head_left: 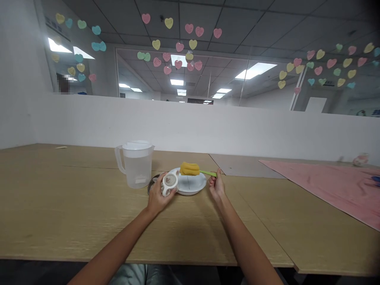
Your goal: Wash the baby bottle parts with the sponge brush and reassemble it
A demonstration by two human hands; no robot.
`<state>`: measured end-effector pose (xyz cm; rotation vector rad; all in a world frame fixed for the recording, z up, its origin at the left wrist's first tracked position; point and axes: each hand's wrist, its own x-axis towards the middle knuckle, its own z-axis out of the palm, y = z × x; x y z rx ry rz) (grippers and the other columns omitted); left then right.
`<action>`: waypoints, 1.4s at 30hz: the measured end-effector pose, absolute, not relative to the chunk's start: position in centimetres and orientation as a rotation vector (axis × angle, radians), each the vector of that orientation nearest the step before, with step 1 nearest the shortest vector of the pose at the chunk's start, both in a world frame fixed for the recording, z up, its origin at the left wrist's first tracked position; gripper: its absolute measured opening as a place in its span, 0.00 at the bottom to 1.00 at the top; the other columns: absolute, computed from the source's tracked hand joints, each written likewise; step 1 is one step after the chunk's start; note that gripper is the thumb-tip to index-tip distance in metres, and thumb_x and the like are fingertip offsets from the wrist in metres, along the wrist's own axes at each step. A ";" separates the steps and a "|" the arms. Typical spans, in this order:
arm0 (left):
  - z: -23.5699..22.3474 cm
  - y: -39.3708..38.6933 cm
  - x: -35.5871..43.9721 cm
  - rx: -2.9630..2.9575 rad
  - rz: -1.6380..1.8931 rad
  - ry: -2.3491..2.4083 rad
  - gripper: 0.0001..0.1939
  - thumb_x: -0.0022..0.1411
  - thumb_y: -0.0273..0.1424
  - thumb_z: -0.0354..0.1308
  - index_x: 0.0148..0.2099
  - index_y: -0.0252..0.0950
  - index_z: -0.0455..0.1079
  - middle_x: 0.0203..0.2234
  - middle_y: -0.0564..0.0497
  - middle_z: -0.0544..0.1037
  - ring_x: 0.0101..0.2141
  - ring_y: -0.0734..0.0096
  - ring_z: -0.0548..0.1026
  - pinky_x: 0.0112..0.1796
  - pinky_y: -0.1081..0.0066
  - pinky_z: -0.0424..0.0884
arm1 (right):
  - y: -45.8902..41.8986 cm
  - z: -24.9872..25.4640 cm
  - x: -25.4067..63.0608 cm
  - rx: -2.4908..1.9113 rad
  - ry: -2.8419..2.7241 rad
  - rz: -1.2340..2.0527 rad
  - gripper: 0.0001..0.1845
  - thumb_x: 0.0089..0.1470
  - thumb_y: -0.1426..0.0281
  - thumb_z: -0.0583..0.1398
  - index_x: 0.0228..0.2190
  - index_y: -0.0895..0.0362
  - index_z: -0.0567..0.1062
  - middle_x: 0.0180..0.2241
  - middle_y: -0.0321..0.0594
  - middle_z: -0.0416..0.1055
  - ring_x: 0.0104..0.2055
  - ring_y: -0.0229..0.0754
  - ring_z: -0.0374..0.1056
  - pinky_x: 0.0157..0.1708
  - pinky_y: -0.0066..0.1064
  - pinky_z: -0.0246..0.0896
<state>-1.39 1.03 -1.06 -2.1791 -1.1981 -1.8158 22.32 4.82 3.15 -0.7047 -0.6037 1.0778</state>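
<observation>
Tabletop (74, 206), left hand (158, 194) holding white utensil (170, 184), right hand (216, 185) holding sponge brush (190, 169)

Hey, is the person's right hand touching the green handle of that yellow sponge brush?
Touching. The head view shows the right hand pinching the end of the green handle, whose other end carries the yellow sponge.

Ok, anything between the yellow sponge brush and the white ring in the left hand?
Nothing visible. The white plate lies below the sponge brush, held by the right hand; the white ring sits in the left hand.
</observation>
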 end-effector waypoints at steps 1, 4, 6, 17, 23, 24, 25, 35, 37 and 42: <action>-1.0 1.2 -1.5 -2.146 -1.821 -1.194 0.30 0.54 0.40 0.56 0.56 0.38 0.52 0.48 0.44 0.68 0.48 0.60 0.68 0.48 0.61 0.65 | 4.8 3.2 22.3 -0.690 -0.648 1.106 0.24 0.47 0.47 0.55 0.22 0.56 0.63 0.11 0.24 0.50 0.11 0.27 0.47 0.09 0.20 0.42; -0.8 1.5 -1.8 -2.088 -1.781 -1.217 0.29 0.56 0.39 0.55 0.57 0.38 0.53 0.47 0.43 0.67 0.48 0.61 0.66 0.49 0.60 0.64 | 4.8 3.1 22.0 -0.666 -0.748 1.170 0.25 0.45 0.47 0.57 0.24 0.58 0.66 0.11 0.24 0.51 0.11 0.28 0.48 0.09 0.20 0.43; -0.7 1.6 -2.0 -2.087 -1.732 -1.247 0.29 0.57 0.39 0.54 0.58 0.38 0.52 0.46 0.43 0.65 0.47 0.61 0.66 0.48 0.60 0.65 | 4.6 3.1 21.8 -0.672 -0.775 1.198 0.24 0.44 0.48 0.59 0.24 0.58 0.68 0.11 0.25 0.54 0.11 0.28 0.50 0.09 0.20 0.45; -0.3 2.3 -3.2 -2.024 -1.471 -1.292 0.26 0.57 0.25 0.51 0.59 0.42 0.57 0.52 0.44 0.58 0.53 0.58 0.58 0.52 0.56 0.59 | 4.4 3.1 21.8 -0.856 -0.891 0.882 0.26 0.35 0.50 0.64 0.12 0.58 0.63 0.10 0.31 0.60 0.11 0.30 0.56 0.10 0.23 0.51; -0.2 2.4 -3.9 -1.958 -1.280 -1.216 0.26 0.56 0.21 0.50 0.56 0.45 0.61 0.53 0.44 0.58 0.54 0.54 0.54 0.51 0.53 0.58 | 4.4 2.8 21.6 -0.928 -0.946 0.697 0.27 0.39 0.49 0.62 0.10 0.58 0.62 0.08 0.32 0.60 0.10 0.32 0.56 0.11 0.24 0.52; -0.2 2.4 -3.8 -1.952 -1.263 -1.198 0.27 0.56 0.20 0.50 0.56 0.45 0.62 0.54 0.44 0.57 0.54 0.53 0.53 0.51 0.53 0.58 | 4.4 2.8 21.5 -0.924 -0.933 0.687 0.27 0.39 0.49 0.61 0.11 0.58 0.62 0.08 0.32 0.60 0.10 0.32 0.56 0.11 0.24 0.52; -0.2 2.3 -3.7 -1.949 -1.248 -1.182 0.27 0.55 0.20 0.50 0.56 0.45 0.62 0.54 0.44 0.56 0.54 0.53 0.53 0.51 0.52 0.59 | 4.4 2.8 21.4 -0.913 -0.916 0.686 0.27 0.38 0.48 0.61 0.11 0.58 0.63 0.08 0.32 0.60 0.10 0.33 0.57 0.10 0.24 0.52; -0.2 2.1 -3.1 -1.948 -1.158 -1.241 0.38 0.45 0.14 0.55 0.57 0.47 0.60 0.55 0.43 0.55 0.55 0.49 0.53 0.51 0.50 0.58 | 3.1 3.3 19.1 -0.821 -0.900 0.666 0.25 0.38 0.50 0.63 0.13 0.57 0.64 0.09 0.34 0.63 0.10 0.36 0.60 0.12 0.26 0.56; -0.1 2.1 -3.1 -1.946 -1.172 -1.256 0.37 0.46 0.14 0.54 0.57 0.46 0.60 0.55 0.43 0.54 0.55 0.50 0.53 0.52 0.50 0.58 | 2.7 3.1 18.5 -0.838 -0.933 0.643 0.25 0.39 0.50 0.62 0.13 0.58 0.64 0.10 0.34 0.63 0.11 0.36 0.60 0.13 0.26 0.55; -0.1 2.2 -3.3 -1.935 -1.219 -1.279 0.36 0.48 0.15 0.51 0.58 0.45 0.58 0.54 0.44 0.55 0.55 0.52 0.53 0.52 0.50 0.57 | 2.3 1.7 17.8 -0.925 -1.033 0.539 0.25 0.43 0.51 0.59 0.11 0.58 0.64 0.09 0.33 0.60 0.12 0.34 0.57 0.14 0.25 0.53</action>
